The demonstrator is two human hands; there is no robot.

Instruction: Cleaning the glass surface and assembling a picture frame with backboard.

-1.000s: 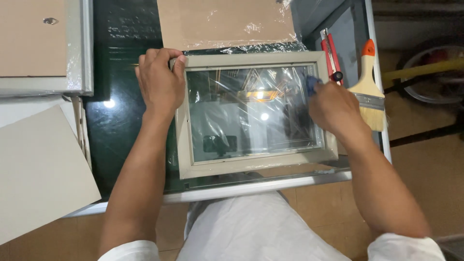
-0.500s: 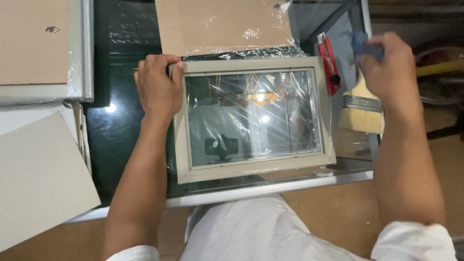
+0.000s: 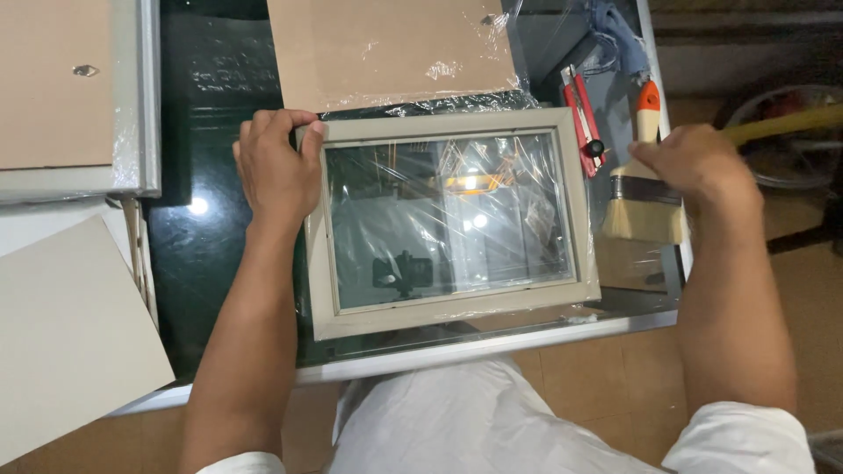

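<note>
Frame steadied, brush in hand

Frame (image 3: pixel 452 219), a pale rectangular picture frame with cling film over its glass, lies flat on the dark glass tabletop (image 3: pixel 219 254), close to its near edge. The left hand (image 3: pixel 277 167) is clamped on the frame's upper-left corner, pinning it down. The right hand (image 3: pixel 694 162) is closed around the ferrule of a flat paintbrush (image 3: pixel 645 197) with an orange handle, lying just right of the frame. A red utility knife (image 3: pixel 584 118) sits between frame and brush. A film-covered brown board (image 3: pixel 386 48) lies just beyond the frame. The step in hand looks like picking up the brush; the next move would call for lifting it clear of the knife and bringing the bristles over the frame while the left hand holds firm.
</note>
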